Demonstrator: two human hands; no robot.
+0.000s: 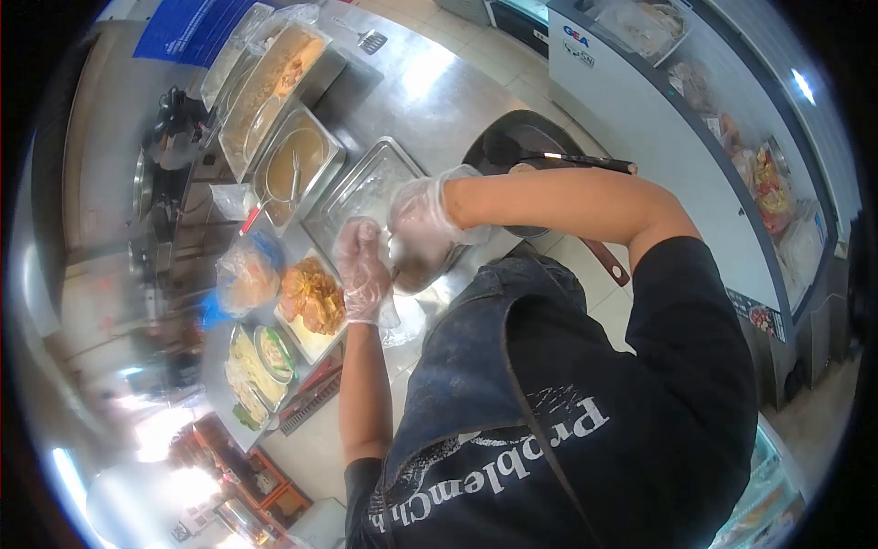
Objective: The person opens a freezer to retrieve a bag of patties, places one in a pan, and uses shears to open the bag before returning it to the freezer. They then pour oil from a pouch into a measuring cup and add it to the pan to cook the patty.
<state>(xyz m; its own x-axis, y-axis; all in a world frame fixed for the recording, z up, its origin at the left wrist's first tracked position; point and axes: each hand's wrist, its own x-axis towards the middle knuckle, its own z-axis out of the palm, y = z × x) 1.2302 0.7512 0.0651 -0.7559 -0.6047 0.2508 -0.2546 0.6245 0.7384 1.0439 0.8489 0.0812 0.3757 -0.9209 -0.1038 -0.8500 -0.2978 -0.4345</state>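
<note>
Both my hands wear clear plastic gloves and are close together over the near edge of the steel counter. My left hand [365,265] is upright with its fingers curled in; what they hold, if anything, is hidden. Just right of it, my right hand [425,212] bends downward, its fingers smeared and partly hidden. Below it is a blurred greyish rounded shape [422,263] whose kind I cannot make out. Behind the hands is a shallow steel tray [340,194]. Left of my left hand, orange-coated meat pieces [311,295] sit in a white tray [309,340].
A steel pan of brown liquid [306,151] holds a fork-like utensil [295,176]. Beyond stands a longer food pan [315,57]. A slotted turner [371,41] lies at the back. A black frying pan [485,146] is at right, before a chest freezer [640,110]. A plastic bag [247,276] sits left.
</note>
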